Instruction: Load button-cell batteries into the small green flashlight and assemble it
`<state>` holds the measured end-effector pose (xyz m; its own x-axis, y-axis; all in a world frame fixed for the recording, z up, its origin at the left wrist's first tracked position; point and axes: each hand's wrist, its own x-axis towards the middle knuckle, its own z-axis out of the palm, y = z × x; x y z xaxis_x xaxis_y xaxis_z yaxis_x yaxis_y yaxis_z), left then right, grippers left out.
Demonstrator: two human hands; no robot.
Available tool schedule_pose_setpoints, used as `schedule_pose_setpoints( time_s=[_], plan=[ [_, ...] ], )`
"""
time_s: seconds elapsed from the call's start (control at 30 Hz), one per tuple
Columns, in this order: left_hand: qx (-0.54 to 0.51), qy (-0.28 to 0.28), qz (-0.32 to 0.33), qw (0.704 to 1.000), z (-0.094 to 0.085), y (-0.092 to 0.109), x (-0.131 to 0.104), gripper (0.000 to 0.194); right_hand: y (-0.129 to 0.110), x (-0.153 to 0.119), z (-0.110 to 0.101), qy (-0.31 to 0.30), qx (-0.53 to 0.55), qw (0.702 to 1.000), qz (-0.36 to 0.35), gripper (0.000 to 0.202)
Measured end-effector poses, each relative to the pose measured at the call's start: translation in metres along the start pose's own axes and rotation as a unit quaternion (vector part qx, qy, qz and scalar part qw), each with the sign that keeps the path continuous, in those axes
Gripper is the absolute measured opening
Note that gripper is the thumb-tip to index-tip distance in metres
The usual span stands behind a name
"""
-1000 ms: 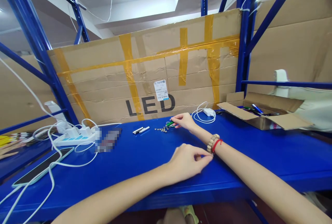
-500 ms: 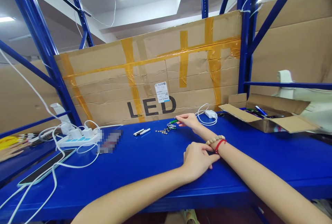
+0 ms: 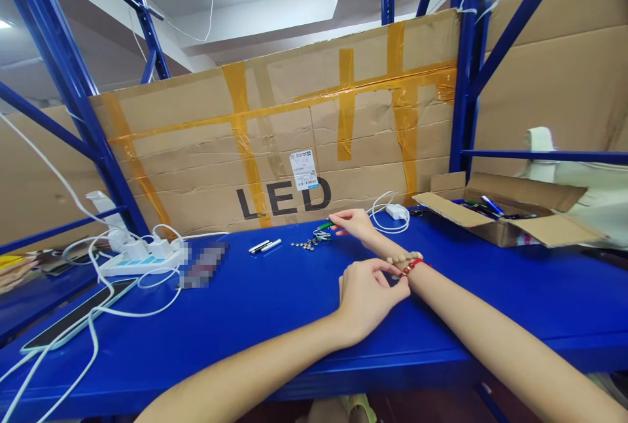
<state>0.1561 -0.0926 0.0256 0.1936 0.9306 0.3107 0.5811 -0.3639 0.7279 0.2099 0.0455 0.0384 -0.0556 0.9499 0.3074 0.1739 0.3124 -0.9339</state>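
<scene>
My right hand (image 3: 353, 223) pinches a small green item (image 3: 324, 225) above the back of the blue table (image 3: 294, 299). Just below it lies a small coil of white wire (image 3: 321, 235), with several small round metal pieces (image 3: 303, 246) to its left. My left hand (image 3: 369, 292) reaches to my right wrist, its thumb and forefinger closed at the red bracelet (image 3: 413, 266). A beaded bracelet (image 3: 403, 257) sits beside the red one. Two pens (image 3: 271, 246) lie farther left.
An open cardboard box (image 3: 505, 232) of pens stands at the right. A white adapter (image 3: 395, 212) with cable lies at the back. On the left are a power strip (image 3: 142, 263), white cables and a tablet (image 3: 78, 315). Far left, another person's hand (image 3: 17, 272) shows.
The view has shifted slightly. My left fingers have moved a little at my right wrist, and red beads of the bracelet now show. My right hand still holds the green item.
</scene>
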Motion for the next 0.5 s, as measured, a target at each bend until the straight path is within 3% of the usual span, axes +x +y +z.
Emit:
schedule_pose_setpoints(
  time_s=[0.2,0.5],
  plan=[
    [0.042,0.023,0.045,0.998,-0.0013,-0.0002,-0.0010,0.018,0.0068,0.0032,-0.0029,-0.031,-0.150,0.981,-0.118,0.012],
    [0.078,0.032,0.047,0.995,-0.0043,0.0027,0.0017,0.021,0.0006,0.0021,-0.0051,-0.110,-0.350,0.886,-0.282,0.012]
  ],
)
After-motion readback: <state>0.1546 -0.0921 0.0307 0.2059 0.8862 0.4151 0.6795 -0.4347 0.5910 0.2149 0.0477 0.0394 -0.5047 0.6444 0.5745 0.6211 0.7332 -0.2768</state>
